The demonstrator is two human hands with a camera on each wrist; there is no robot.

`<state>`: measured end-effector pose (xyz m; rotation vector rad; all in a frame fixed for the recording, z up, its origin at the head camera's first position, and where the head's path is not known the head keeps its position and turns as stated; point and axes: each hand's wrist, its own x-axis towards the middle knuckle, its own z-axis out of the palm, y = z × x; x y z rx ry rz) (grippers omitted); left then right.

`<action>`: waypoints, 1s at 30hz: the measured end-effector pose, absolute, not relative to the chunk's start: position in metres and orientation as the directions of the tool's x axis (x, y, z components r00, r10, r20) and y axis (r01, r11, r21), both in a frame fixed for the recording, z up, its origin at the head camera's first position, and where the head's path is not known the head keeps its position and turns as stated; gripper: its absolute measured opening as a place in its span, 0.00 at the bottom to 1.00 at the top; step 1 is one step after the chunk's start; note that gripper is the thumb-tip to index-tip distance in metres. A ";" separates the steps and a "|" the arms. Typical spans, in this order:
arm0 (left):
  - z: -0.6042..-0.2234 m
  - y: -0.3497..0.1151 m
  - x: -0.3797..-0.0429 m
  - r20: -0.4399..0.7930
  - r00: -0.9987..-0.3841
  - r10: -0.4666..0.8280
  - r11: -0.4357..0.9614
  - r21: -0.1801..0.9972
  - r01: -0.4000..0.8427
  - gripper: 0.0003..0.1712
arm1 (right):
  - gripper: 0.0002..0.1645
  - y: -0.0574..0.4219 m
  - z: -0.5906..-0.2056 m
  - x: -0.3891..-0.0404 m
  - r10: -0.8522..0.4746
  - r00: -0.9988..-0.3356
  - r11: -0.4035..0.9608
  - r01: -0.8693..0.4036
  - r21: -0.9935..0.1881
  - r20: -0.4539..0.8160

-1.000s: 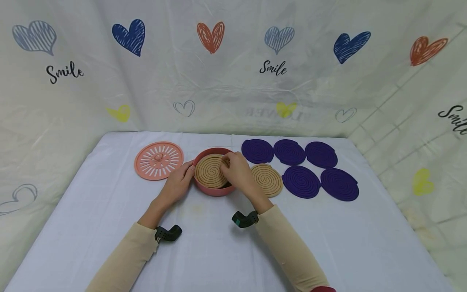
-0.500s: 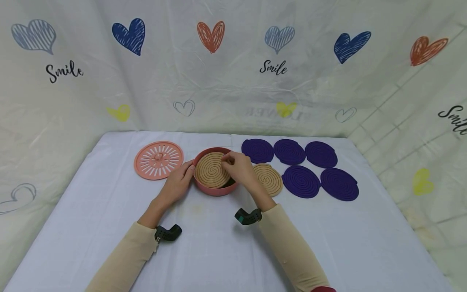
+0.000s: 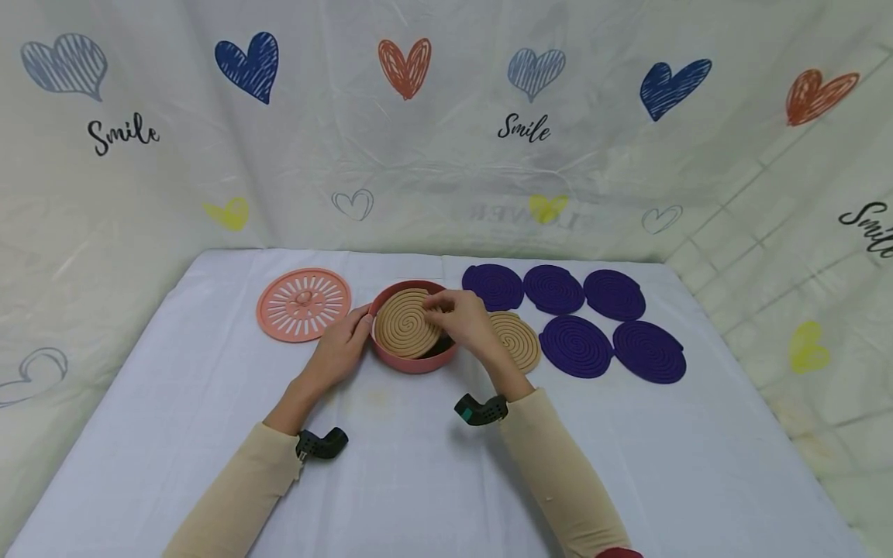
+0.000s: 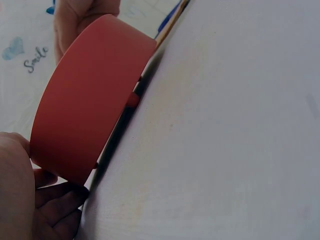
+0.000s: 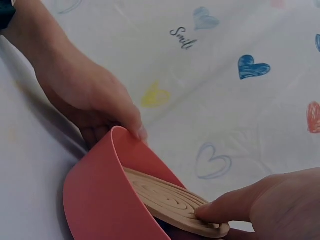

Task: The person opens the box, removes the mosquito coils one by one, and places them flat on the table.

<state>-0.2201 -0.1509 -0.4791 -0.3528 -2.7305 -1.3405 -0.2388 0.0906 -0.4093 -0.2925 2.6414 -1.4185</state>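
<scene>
A tan mosquito coil [image 3: 407, 325] lies tilted inside a round red box [image 3: 413, 366], its right edge raised. My right hand [image 3: 462, 319] pinches that raised edge between thumb and fingers, seen closely in the right wrist view, where the coil [image 5: 175, 200] slants out of the box mouth. On the box's left side, my left hand [image 3: 340, 347] grips the wall, thumb at the rim and fingers low on the outside. In the left wrist view the box [image 4: 92, 95] stands on short feet. Something dark shows under the coil in the box; its kind is hidden.
A slotted salmon-pink lid [image 3: 303, 319] lies left of the box. Another tan coil [image 3: 518, 342] lies right of the box, partly behind my right hand. Several purple coils [image 3: 575, 346] lie in two rows further right on the white cloth [image 3: 391, 480]. A printed curtain [image 3: 446, 155] hangs behind.
My right hand has shifted slightly to the right, and the pinched coil's right edge has moved with it a little. My left hand and the box stay in place.
</scene>
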 end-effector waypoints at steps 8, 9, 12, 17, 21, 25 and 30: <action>-0.477 -0.149 -0.221 0.167 -0.971 0.172 0.590 0.772 0.238 0.29 | 0.15 0.095 -0.408 -0.237 -0.258 -0.965 0.464 -0.085 -0.882 -0.043; -0.477 -0.149 -0.221 0.169 -0.970 0.172 0.588 0.772 0.239 0.29 | 0.15 0.095 -0.408 -0.237 -0.260 -0.965 0.455 -0.085 -0.886 -0.040; -0.477 -0.149 -0.221 0.183 -0.968 0.174 0.590 0.768 0.251 0.29 | 0.14 0.096 -0.408 -0.236 -0.263 -0.964 0.440 -0.080 -0.894 -0.043; -0.479 -0.149 -0.219 0.190 -0.967 0.171 0.593 0.763 0.255 0.28 | 0.13 0.097 -0.409 -0.235 -0.248 -0.968 0.450 -0.073 -0.890 -0.046; -0.480 -0.150 -0.219 0.190 -0.966 0.173 0.592 0.764 0.256 0.28 | 0.12 0.096 -0.409 -0.234 -0.220 -0.975 0.457 -0.080 -0.886 -0.025; -0.481 -0.150 -0.219 0.184 -0.967 0.175 0.590 0.767 0.253 0.29 | 0.12 0.095 -0.408 -0.233 -0.195 -0.981 0.450 -0.076 -0.890 -0.015; -0.482 -0.151 -0.220 0.189 -0.966 0.178 0.586 0.768 0.258 0.28 | 0.11 0.095 -0.406 -0.231 -0.165 -0.986 0.417 -0.057 -0.907 -0.014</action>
